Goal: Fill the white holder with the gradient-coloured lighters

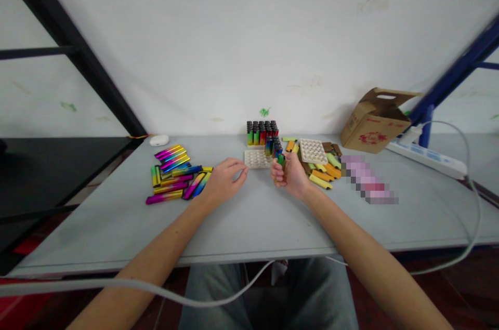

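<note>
My right hand (288, 176) is shut on a green and blue lighter (280, 160), which stands upright in my fingers. My left hand (224, 182) rests empty on the grey table (249, 231) with its fingers loosely curled, close to a white perforated tray (257, 158). To its left lies a loose pile of rainbow-metallic lighter bodies (173, 176). Several upright lighters fill a block (261, 133) behind the hands. Right of my right hand, a second perforated tray (313, 151) sits among scattered yellow and orange lighter casings (322, 170).
A pixelated pink object (368, 179) lies right of the casings. Further back stand an open cardboard box (376, 121) and a white power strip (427, 158) with a grey cable (470, 200). A small white object (159, 140) sits by the back edge; a wall is behind.
</note>
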The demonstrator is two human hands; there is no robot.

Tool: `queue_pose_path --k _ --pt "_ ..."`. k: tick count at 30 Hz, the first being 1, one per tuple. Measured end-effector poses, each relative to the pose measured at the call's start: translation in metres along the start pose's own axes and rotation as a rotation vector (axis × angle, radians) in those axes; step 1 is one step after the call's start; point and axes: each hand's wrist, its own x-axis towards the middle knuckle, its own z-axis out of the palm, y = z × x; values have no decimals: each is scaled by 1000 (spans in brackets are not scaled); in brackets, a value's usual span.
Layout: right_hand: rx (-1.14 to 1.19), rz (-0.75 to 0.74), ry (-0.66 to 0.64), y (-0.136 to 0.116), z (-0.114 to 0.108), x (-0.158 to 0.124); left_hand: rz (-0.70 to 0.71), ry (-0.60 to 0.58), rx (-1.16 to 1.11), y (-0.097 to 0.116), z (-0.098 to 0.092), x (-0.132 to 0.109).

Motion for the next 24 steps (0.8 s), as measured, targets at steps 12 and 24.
queue_pose_path --k 12,24 --pt "-96 25 47 4 5 1 -21 -17 -7 0 0 0" --pt "-143 -77 21 4 7 1 -17 -13 -12 -1 0 -2"
